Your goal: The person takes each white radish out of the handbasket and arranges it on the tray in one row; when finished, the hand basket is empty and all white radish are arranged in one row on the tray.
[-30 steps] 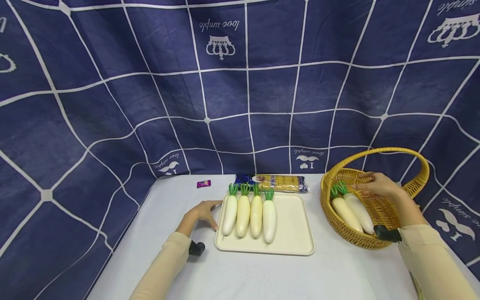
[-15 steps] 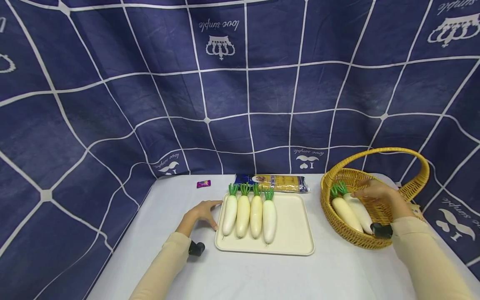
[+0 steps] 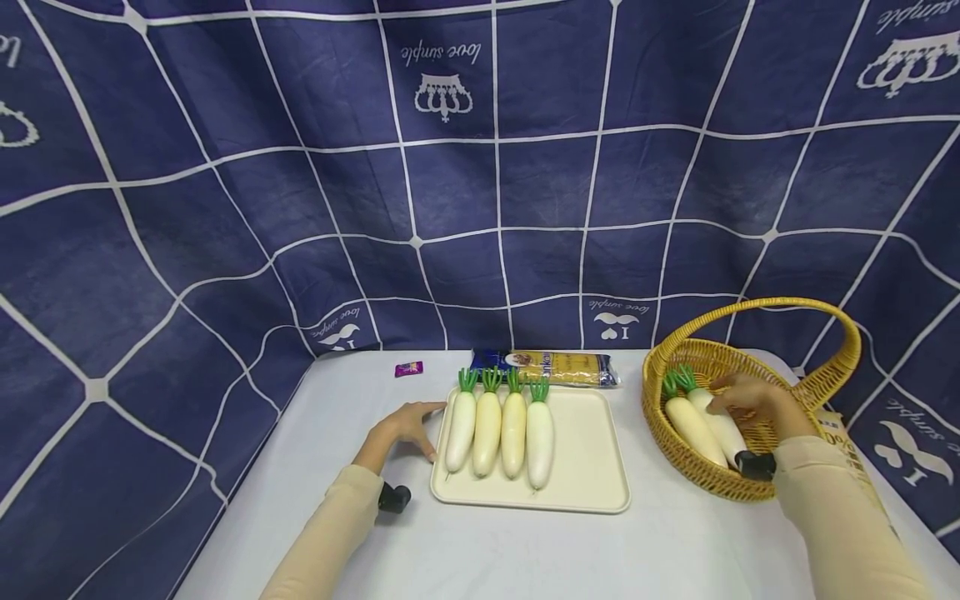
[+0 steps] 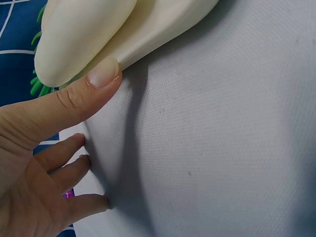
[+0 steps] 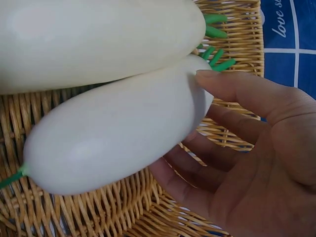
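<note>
In the head view, several white radishes (image 3: 539, 442) with green tops lie side by side on a cream tray (image 3: 588, 483). My left hand (image 3: 402, 427) is by the tray's left side; in the left wrist view its thumb lies at the tray's rim (image 4: 170, 37), its other fingers spread at the table. Two more radishes lie in a yellow wicker basket (image 3: 678, 458) at the right. My right hand (image 3: 753, 400) reaches inside it. In the right wrist view, the thumb is at the leafy end of the nearer white radish (image 5: 118, 128), and the fingers curve along its lower side.
A packet of pasta (image 3: 562, 367) lies behind the tray, and a small purple packet (image 3: 408, 368) is at the back left. The basket's tall handle (image 3: 757, 304) arches over the right hand. Blue curtain (image 3: 540, 183) stands behind the white table (image 3: 570, 554).
My right hand has lowered into the basket and moved onto the nearer radish, its forearm shifting slightly left. The left hand and the radishes on the tray have stayed put.
</note>
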`<state>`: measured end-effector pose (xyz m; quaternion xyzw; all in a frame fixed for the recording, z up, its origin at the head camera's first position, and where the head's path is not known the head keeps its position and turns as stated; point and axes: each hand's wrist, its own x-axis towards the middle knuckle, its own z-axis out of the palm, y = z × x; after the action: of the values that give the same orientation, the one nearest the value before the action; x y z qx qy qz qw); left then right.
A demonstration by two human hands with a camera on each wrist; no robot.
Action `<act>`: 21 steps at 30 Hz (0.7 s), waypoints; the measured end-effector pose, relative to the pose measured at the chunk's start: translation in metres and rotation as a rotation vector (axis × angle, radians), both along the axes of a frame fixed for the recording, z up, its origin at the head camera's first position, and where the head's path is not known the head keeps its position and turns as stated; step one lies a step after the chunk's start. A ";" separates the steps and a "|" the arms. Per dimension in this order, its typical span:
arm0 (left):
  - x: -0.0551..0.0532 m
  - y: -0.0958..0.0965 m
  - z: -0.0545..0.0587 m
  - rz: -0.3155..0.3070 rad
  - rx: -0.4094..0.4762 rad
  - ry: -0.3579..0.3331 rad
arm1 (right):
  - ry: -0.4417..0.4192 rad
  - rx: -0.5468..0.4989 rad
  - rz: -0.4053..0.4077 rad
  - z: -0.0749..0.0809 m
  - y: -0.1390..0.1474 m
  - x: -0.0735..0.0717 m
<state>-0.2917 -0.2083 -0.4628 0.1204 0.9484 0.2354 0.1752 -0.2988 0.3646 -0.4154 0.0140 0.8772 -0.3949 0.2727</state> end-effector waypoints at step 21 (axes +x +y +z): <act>0.001 0.001 -0.001 0.007 0.010 0.004 | -0.033 0.053 -0.005 -0.008 -0.002 -0.005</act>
<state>-0.2911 -0.2076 -0.4638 0.1182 0.9479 0.2407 0.1720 -0.3036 0.3624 -0.4234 0.0300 0.8826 -0.3722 0.2855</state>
